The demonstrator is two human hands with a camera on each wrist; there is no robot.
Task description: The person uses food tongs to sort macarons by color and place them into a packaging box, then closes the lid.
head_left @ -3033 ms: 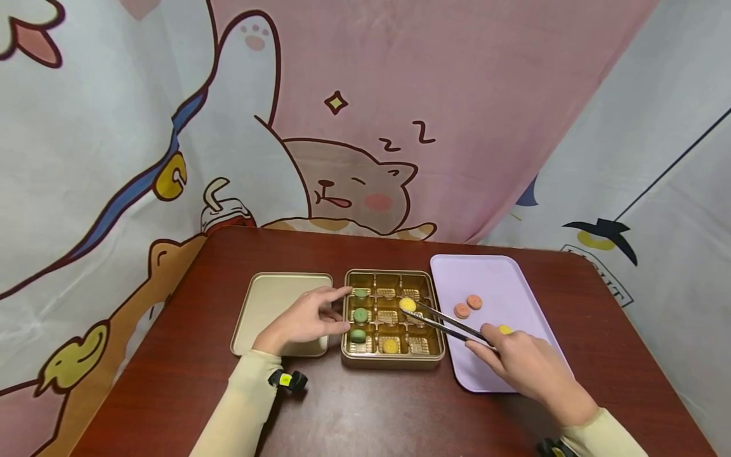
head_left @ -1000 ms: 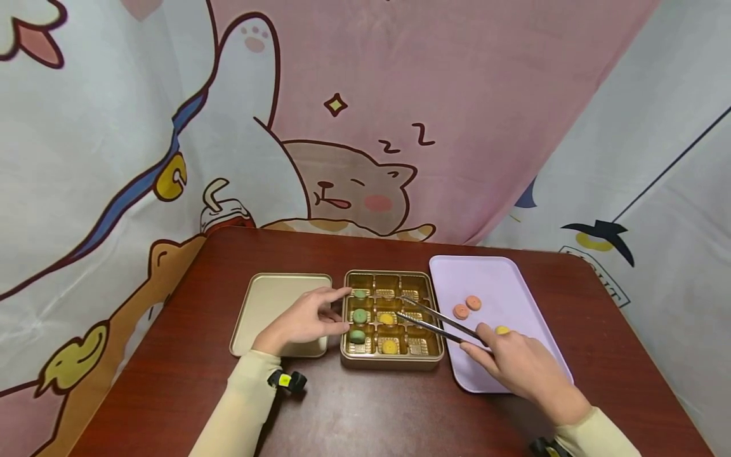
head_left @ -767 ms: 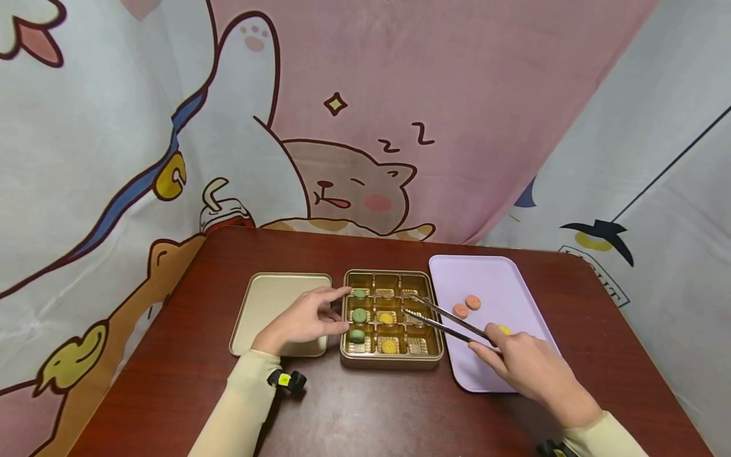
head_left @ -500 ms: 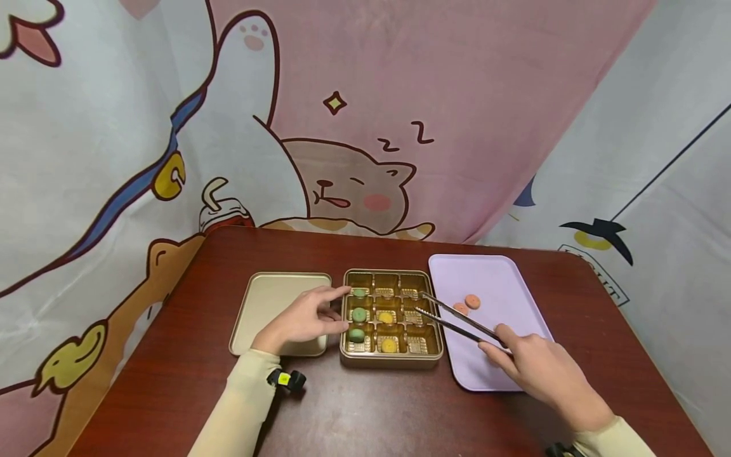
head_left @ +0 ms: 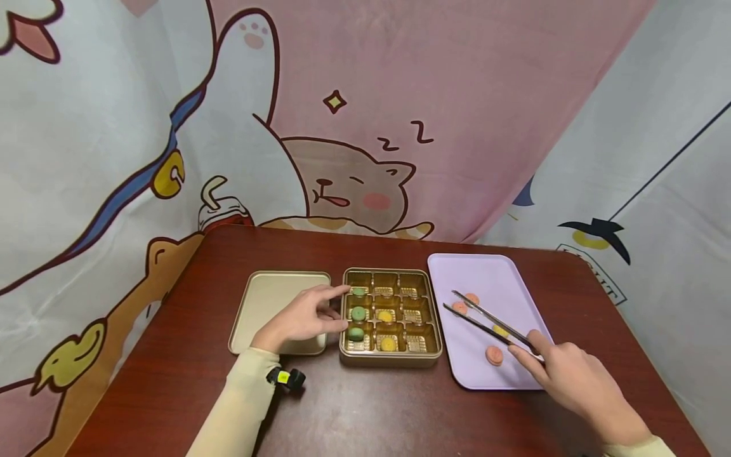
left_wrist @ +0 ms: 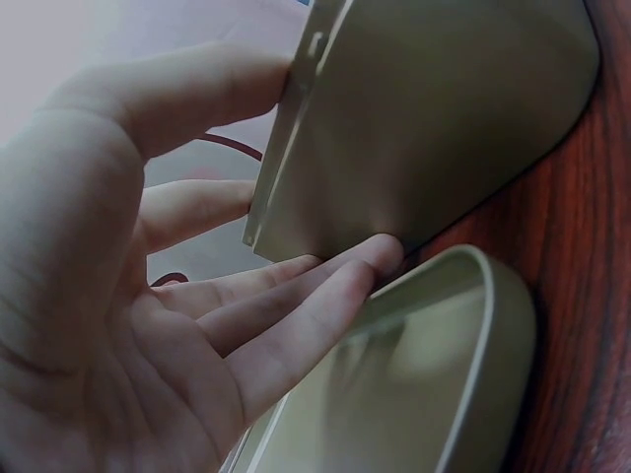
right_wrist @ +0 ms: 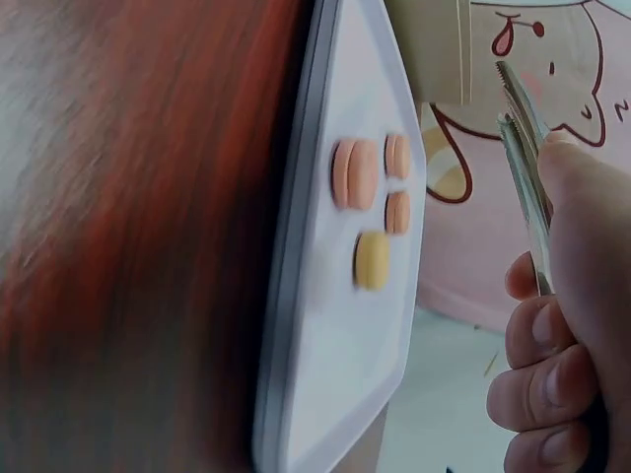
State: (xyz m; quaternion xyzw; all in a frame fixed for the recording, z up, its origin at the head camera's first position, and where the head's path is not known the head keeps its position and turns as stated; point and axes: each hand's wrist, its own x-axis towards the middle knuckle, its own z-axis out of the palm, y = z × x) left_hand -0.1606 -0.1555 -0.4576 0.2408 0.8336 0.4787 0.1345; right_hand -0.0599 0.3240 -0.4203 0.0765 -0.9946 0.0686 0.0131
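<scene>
My left hand (head_left: 302,316) touches the left side of a gold box (head_left: 391,361), its thumb and fingertips against the wall, fingers mostly straight. Green macarons (head_left: 358,313) fill the box's left column; yellow macarons (head_left: 385,316) lie in the middle column's middle and front compartments. Metal tongs (head_left: 476,324) are gripped in my right hand (head_left: 577,381), their tips spread apart and holding nothing. They reach over a lilac tray (head_left: 480,273) bearing three pink macarons (right_wrist: 355,174) and a yellow macaron (right_wrist: 372,260). In the head view, the tongs partly cover some of these.
Left of the box, partly under my left hand, lies a shallow gold lid (head_left: 265,304). The brown wooden table (head_left: 354,406) carries everything, and a printed cartoon curtain (head_left: 485,95) hangs behind its back edge.
The tongs let go of a yellow macaron, now in the box's middle compartment. My right hand has since carried the tongs rightward over the tray. My left hand stays in place.
</scene>
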